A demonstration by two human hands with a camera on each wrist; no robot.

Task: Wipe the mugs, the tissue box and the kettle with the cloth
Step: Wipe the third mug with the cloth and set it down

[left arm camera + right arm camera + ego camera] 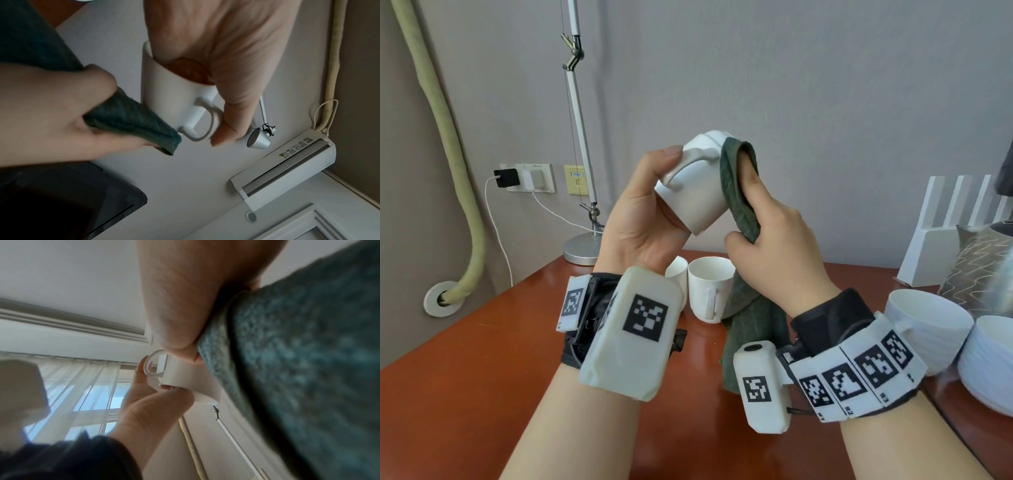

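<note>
My left hand (643,219) holds a white mug (693,185) up above the table, tilted with its base away from me, thumb on the handle and fingers inside the rim (162,53). My right hand (767,246) grips a dark green cloth (739,185) and presses it against the mug's right side. The cloth's loose end (753,335) hangs down to the table. In the left wrist view the cloth (133,125) meets the mug (170,94) near its handle. Two more white mugs (709,291) stand on the table below. The kettle and tissue box are not clearly visible.
The red-brown table (482,359) carries a lamp base (582,246) at the back left. White bowls (928,322) and stacked plates (989,370) sit at the right, behind them a white rack (935,246) and a patterned cushion (976,260).
</note>
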